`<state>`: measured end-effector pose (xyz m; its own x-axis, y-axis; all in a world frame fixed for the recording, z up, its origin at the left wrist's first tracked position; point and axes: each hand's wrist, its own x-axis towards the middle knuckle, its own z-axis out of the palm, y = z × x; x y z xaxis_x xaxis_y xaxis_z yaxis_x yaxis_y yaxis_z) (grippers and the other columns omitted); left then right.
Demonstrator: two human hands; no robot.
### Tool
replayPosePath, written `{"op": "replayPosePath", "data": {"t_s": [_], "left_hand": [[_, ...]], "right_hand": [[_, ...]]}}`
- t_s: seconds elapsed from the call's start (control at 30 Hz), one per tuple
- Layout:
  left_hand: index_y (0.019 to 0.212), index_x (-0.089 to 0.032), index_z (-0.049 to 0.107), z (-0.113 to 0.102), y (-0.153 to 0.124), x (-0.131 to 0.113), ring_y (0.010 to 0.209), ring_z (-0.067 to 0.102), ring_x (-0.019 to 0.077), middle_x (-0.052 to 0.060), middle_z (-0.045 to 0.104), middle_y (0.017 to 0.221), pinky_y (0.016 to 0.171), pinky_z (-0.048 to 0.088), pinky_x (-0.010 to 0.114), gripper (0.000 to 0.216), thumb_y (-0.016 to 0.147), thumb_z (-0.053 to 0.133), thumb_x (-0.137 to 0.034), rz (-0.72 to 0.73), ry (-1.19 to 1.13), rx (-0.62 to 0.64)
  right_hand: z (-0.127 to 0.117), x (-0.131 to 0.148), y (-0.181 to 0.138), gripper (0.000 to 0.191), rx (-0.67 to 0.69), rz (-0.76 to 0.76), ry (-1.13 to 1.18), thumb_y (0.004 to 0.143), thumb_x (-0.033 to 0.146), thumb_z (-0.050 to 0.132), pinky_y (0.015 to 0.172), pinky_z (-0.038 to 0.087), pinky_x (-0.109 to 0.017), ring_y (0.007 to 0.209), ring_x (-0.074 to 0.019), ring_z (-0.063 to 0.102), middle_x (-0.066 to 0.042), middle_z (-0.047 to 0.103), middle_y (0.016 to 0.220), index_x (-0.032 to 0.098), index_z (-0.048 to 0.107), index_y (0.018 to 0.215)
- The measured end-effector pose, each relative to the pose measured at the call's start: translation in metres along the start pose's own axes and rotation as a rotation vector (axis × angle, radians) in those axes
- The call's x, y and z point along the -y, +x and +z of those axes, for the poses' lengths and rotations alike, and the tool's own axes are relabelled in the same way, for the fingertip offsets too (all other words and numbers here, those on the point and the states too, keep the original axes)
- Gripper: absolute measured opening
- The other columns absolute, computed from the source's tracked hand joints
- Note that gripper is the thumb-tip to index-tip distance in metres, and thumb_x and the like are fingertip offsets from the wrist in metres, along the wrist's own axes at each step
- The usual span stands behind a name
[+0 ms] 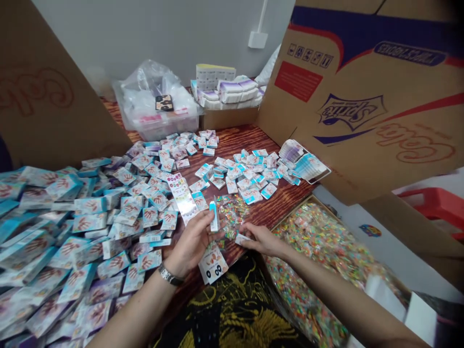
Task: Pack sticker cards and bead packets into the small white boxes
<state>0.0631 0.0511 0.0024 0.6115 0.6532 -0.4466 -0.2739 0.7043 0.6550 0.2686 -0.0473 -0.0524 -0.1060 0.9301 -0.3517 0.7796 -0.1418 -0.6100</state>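
Observation:
In the head view my left hand (191, 242) is closed around a small blue-and-white box (213, 220), held upright between thumb and fingers. My right hand (263, 240) pinches a small white piece (241, 239), perhaps folded paper; its kind is not clear. Just beyond both hands lies a clear plastic bag of tiny multicoloured pieces (234, 212). A long sheet of round stickers (181, 195) rests left of that bag. Printed leaflets (213, 267) lie at the table's near edge, below my left hand.
Many small hand-printed boxes (119, 212) cover the table's left side; another pile (250, 174) sits beyond the hands. Fanned cards (306, 162) lie at right. A carton of multicoloured packets (308, 232) stands beside me. Big cardboard boxes (362, 63) flank the table; a plastic tub (166, 123) stands behind.

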Motion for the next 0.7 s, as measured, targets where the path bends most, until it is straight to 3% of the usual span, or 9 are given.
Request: {"op": "replayPosePath", "data": {"t_s": [0.07, 0.17, 0.27, 0.37, 0.47, 0.57, 0.7], "left_hand": [[0.091, -0.016, 0.059, -0.004, -0.004, 0.002, 0.084, 0.063, 0.0189, 0.005, 0.064, 0.095, 0.074, 0.054, 0.035, 0.024, 0.076, 0.068, -0.033, 0.0, 0.005, -0.013], [0.09, -0.016, 0.059, -0.008, -0.009, 0.004, 0.085, 0.064, 0.0188, 0.006, 0.064, 0.095, 0.075, 0.053, 0.035, 0.024, 0.076, 0.069, -0.032, -0.006, 0.0, -0.042], [0.093, -0.016, 0.059, -0.01, -0.013, 0.004, 0.084, 0.063, 0.0176, 0.007, 0.063, 0.098, 0.071, 0.053, 0.032, 0.028, 0.075, 0.07, -0.033, 0.002, 0.039, -0.065], [0.099, -0.017, 0.058, -0.013, -0.016, 0.002, 0.085, 0.06, 0.0172, 0.006, 0.061, 0.098, 0.069, 0.053, 0.031, 0.03, 0.076, 0.068, -0.034, 0.049, 0.16, -0.061], [0.105, -0.019, 0.058, -0.022, -0.018, 0.004, 0.091, 0.059, 0.0194, 0.008, 0.062, 0.102, 0.077, 0.051, 0.034, 0.033, 0.078, 0.066, -0.036, 0.209, 0.482, -0.09], [0.117, -0.02, 0.054, -0.033, -0.018, 0.011, 0.106, 0.055, 0.0254, 0.012, 0.06, 0.114, 0.092, 0.044, 0.042, 0.041, 0.08, 0.062, -0.035, 0.454, 0.951, -0.16], [0.129, -0.018, 0.043, -0.042, -0.021, 0.019, 0.116, 0.049, 0.0276, 0.014, 0.055, 0.122, 0.099, 0.039, 0.048, 0.044, 0.087, 0.051, -0.029, 0.647, 1.354, -0.161]], "right_hand": [[0.01, 0.0, 0.007, 0.034, -0.009, 0.011, -0.033, 0.084, 0.037, 0.056, 0.058, 0.036, -0.022, 0.064, -0.0156, 0.057, 0.002, 0.06, 0.072, 0.02, 0.05, 0.113], [0.018, 0.0, 0.01, 0.024, -0.022, 0.003, -0.081, 0.085, 0.034, 0.055, 0.065, 0.038, -0.024, 0.076, -0.0182, 0.059, -0.002, 0.062, 0.084, 0.021, 0.055, 0.106], [0.017, -0.001, 0.006, 0.02, -0.034, -0.037, -0.089, 0.089, 0.035, 0.05, 0.074, 0.04, -0.025, 0.088, -0.0182, 0.058, -0.005, 0.06, 0.098, 0.023, 0.058, 0.102], [0.008, -0.003, 0.001, 0.022, -0.054, -0.103, 0.037, 0.091, 0.037, 0.047, 0.077, 0.042, -0.026, 0.088, -0.0172, 0.056, -0.005, 0.06, 0.096, 0.022, 0.061, 0.098], [-0.009, 0.001, 0.002, 0.023, -0.043, -0.065, 0.303, 0.088, 0.04, 0.05, 0.069, 0.045, -0.026, 0.076, -0.0157, 0.057, -0.002, 0.062, 0.084, 0.02, 0.06, 0.093], [-0.031, 0.02, 0.009, 0.026, -0.075, -0.025, 0.518, 0.085, 0.04, 0.056, 0.069, 0.048, -0.027, 0.078, -0.016, 0.06, -0.003, 0.064, 0.089, 0.018, 0.058, 0.1], [-0.057, 0.058, 0.02, 0.022, -0.124, -0.199, 0.41, 0.09, 0.035, 0.05, 0.075, 0.048, -0.03, 0.084, -0.0166, 0.06, -0.004, 0.065, 0.094, 0.02, 0.06, 0.103]]}}
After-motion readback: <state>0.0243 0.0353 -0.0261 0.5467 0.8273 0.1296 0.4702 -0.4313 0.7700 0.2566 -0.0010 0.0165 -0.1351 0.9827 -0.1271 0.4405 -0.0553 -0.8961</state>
